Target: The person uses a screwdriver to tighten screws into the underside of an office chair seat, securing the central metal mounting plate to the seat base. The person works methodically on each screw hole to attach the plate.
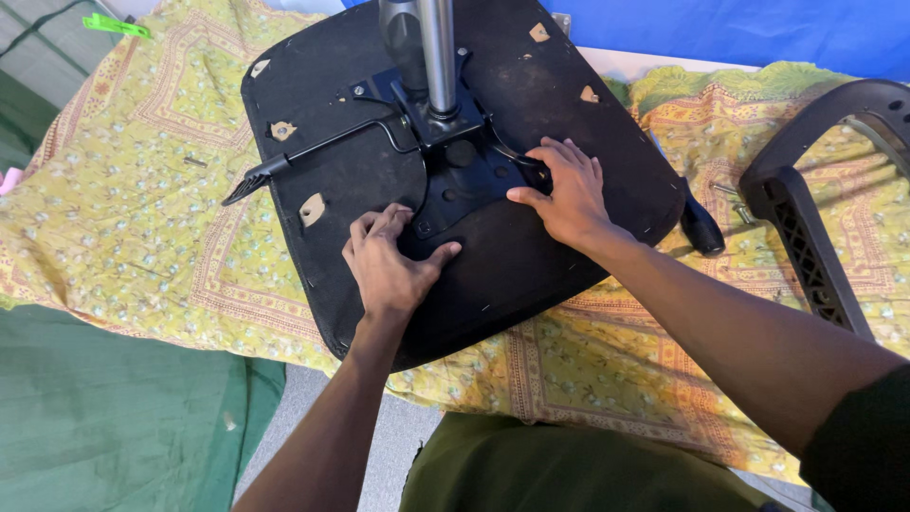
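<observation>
Head view — both hands (393, 261) apparently pressing mechanism plate (455, 185)

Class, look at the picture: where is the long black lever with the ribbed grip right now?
In the head view, the lever lies across the left side of the upturned seat base, running from the metal plate leftward, above the left hand.

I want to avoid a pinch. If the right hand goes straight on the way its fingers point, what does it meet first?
Probably the metal post: the right hand points up-left across the black mechanism plate toward its base, though depth is unclear.
</observation>
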